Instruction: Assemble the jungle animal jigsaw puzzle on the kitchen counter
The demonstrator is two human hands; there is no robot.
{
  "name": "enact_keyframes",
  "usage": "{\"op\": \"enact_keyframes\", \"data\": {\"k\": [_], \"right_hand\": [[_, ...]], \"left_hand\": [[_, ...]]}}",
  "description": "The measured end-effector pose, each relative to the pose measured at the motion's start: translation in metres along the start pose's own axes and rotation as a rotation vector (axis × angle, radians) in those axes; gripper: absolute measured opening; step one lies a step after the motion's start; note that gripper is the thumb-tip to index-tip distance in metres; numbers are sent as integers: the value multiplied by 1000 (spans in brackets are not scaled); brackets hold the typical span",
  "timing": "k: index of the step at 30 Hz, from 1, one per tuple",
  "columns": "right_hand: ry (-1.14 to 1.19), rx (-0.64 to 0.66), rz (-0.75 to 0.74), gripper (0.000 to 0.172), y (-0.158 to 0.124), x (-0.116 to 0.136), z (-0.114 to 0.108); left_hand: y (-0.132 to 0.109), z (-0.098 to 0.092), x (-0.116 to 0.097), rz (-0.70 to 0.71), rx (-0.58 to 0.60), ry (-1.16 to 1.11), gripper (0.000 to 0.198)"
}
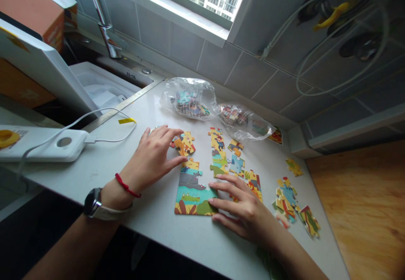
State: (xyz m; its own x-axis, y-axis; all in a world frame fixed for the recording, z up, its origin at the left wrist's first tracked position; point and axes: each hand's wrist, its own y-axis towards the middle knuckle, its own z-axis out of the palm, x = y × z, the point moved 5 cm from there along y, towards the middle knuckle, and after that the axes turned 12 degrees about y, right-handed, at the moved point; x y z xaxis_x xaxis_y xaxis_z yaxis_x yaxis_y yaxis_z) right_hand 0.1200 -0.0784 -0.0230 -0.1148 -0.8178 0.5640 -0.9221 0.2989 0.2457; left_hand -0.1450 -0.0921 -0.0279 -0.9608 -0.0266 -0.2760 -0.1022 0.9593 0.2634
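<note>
My left hand [155, 155] lies flat on the white counter [133, 161] with fingers stretched out, fingertips touching a loose orange puzzle piece [185, 144]. My right hand [240, 208] rests open with its fingers spread, their tips against the right edge of a joined block of puzzle pieces [192, 191] showing a hippo and a crocodile. A joined column of pieces [217, 151] stands just beyond it. More loose pieces [289, 202] lie to the right of my right hand.
Two clear plastic bags of puzzle pieces [190, 98] [243, 121] lie by the tiled wall. A white power bank with a cable [44, 145] sits at the left. A sink and tap [107, 35] are behind it. The counter ends at the right, above a wooden floor [363, 212].
</note>
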Motion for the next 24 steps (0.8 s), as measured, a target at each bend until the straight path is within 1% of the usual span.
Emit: {"op": "enact_keyframes", "data": {"k": [3,6,8,10,12,13,15,18,21,24], "right_hand": [[3,4,5,22,0,-1,0],[7,8,13,22,-1,-1,0],[11,9,15,22,-1,-2,1],[15,9,19,23,-1,-2,2],[19,5,20,22,-1,-3,2],[21,4,18,22,-1,-3,2],[28,3,11,22,-1,-2,1],[38,2,8,20,0,-2,0],[58,2,3,20,0,-1,0],[76,15,4,21,-1,-2,0]], "left_hand": [[0,-4,-5,52,-46,-28,56],[0,1,-8,114,-2,-44,69],[0,4,-8,157,24,-65,73],[1,5,-4,158,1,-70,68],[1,8,4,105,-21,-33,56],[0,10,7,70,-13,-2,52],[-1,17,13,14,44,53,49],[-2,22,13,-12,128,93,50],[0,15,10,-2,113,117,49],[2,9,7,27,84,123,38]]}}
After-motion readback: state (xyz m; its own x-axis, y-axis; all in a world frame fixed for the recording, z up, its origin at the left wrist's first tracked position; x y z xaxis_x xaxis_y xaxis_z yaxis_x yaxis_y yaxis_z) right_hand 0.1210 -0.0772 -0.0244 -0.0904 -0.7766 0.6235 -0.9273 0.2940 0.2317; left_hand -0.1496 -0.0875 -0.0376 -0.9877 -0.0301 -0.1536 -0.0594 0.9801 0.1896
